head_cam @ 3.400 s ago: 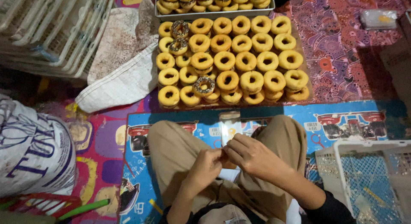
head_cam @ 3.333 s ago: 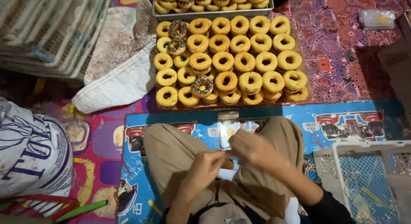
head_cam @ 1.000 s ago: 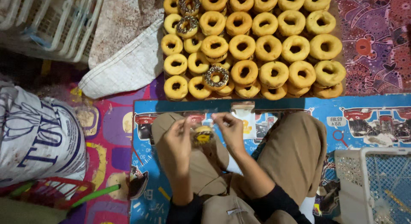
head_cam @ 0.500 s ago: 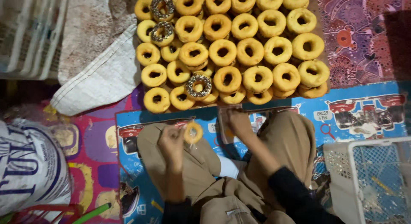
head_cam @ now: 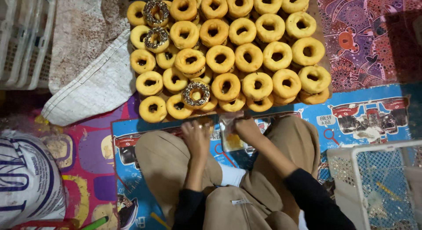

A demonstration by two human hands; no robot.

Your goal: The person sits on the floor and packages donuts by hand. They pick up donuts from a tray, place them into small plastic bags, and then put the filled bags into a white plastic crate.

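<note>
Right now I see my left hand [head_cam: 196,135] curled loosely just below the front edge of the tray of ring doughnuts [head_cam: 228,54], its fingers bent over something yellowish that I cannot make out, so I cannot tell whether it truly grips anything. My right hand [head_cam: 247,130] pinches the top edge of a small clear plastic bag [head_cam: 231,135], which hangs between the two hands, above the blue play mat [head_cam: 365,118], with a yellow shape showing inside. Just above the left hand sits a chocolate-sprinkled doughnut [head_cam: 196,94] in the tray's front row. My legs in tan trousers [head_cam: 169,162] are crossed beneath the hands. A white woven sack [head_cam: 92,87] lies left of the tray, a printed sack [head_cam: 26,177] at lower left, and a white plastic crate [head_cam: 373,186] at lower right.
</note>
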